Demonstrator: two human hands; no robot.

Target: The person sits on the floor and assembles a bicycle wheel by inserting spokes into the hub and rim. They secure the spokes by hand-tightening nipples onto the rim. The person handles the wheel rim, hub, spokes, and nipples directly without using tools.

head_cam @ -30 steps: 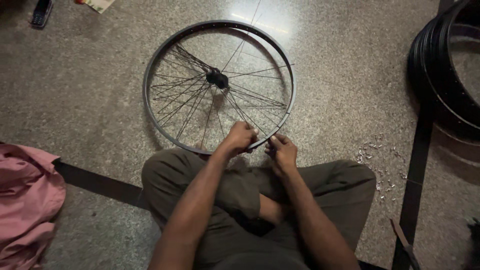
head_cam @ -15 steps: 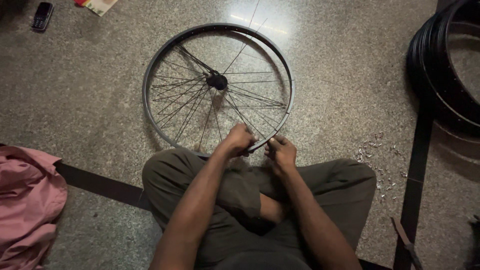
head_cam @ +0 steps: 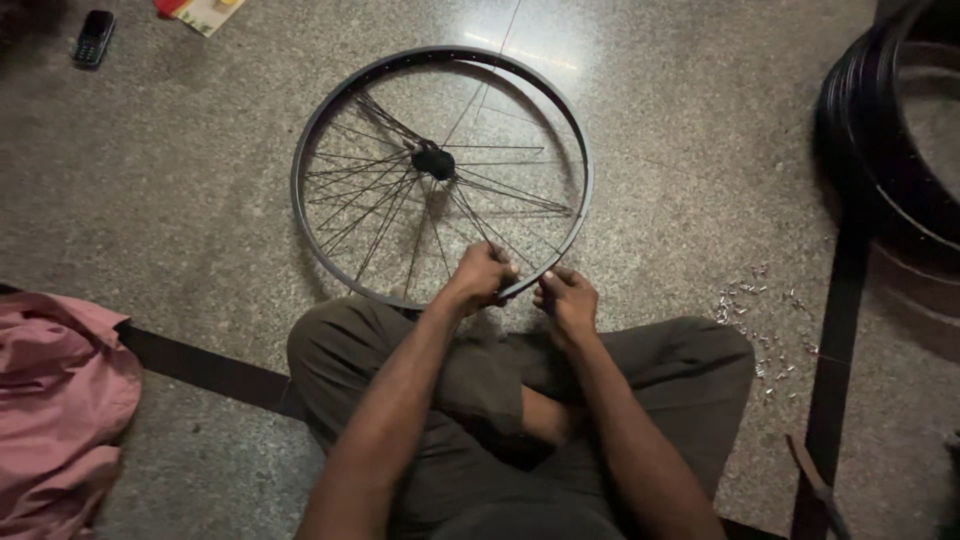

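both hands work at the near edge of a bicycle wheel rim (head_cam: 330, 130) lying flat on the speckled stone floor (head_cam: 180, 180). left hand (head_cam: 482, 276) is curled over the rim's near arc, fingers closed around the metal where the spokes (head_cam: 380, 200) meet it. right hand (head_cam: 567, 300) sits just beside it, slightly lower and to the right, fingertips pinched together at the rim's outer edge; whether they grip a small part there cannot be told. the two hands are near each other but not touching.

surroundings, left to right: a dark mobile phone (head_cam: 94, 37) lies at the far left top, well apart from the work. a pink cloth (head_cam: 55, 400) is bunched at the lower left edge. a dark strip (head_cam: 200, 368) runs across the floor from the cloth toward the person's knee. a red and yellow item (head_cam: 205, 12) lies at the top edge, partly cut off. the wheel sits centre frame, its black hub (head_cam: 433, 161) left of centre, with spokes fanned mostly over the left and lower half. the person sits cross-legged in olive trousers (head_cam: 660, 370), the rim's near arc touching the legs. right of the knee, small silvery pieces (head_cam: 765, 330) are scattered on the floor. black tyres (head_cam: 860, 120) are stacked at the far right.
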